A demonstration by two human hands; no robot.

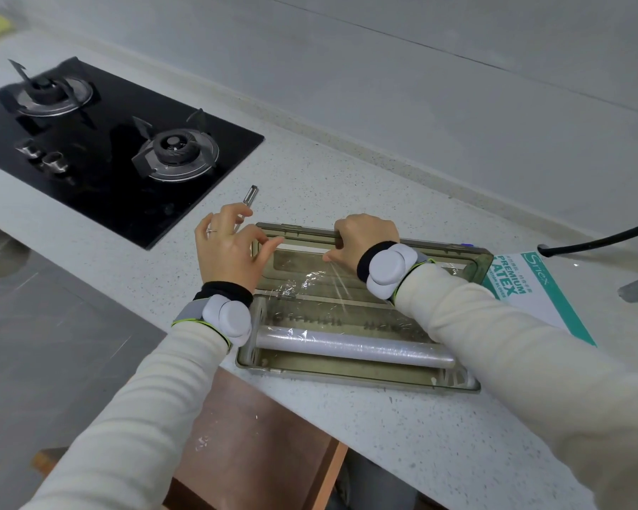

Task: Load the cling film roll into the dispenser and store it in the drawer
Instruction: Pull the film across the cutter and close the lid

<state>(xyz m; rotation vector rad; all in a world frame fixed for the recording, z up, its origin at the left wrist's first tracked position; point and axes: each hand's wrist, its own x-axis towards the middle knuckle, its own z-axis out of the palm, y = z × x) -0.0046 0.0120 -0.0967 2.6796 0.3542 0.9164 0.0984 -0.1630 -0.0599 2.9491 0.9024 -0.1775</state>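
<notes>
A smoky see-through dispenser (350, 377) lies open on the speckled counter, its lid (481, 265) folded flat toward the wall. The cling film roll (354, 346) rests in the near tray. A sheet of film (328, 285) runs from the roll up across the lid. My right hand (363, 239) pinches the far edge of that film over the lid's far rim. My left hand (233, 248) hovers at the lid's left corner, thumb and forefinger nearly touching at the film's edge; whether they hold it is unclear.
A black two-burner gas hob (118, 149) sits to the left. A metal peeler (250, 196) lies just beyond my left hand. A teal and white glove box (538, 288) lies right of the dispenser, with a black cable (597, 242) beyond. A brown drawer front (258, 436) stands below the counter edge.
</notes>
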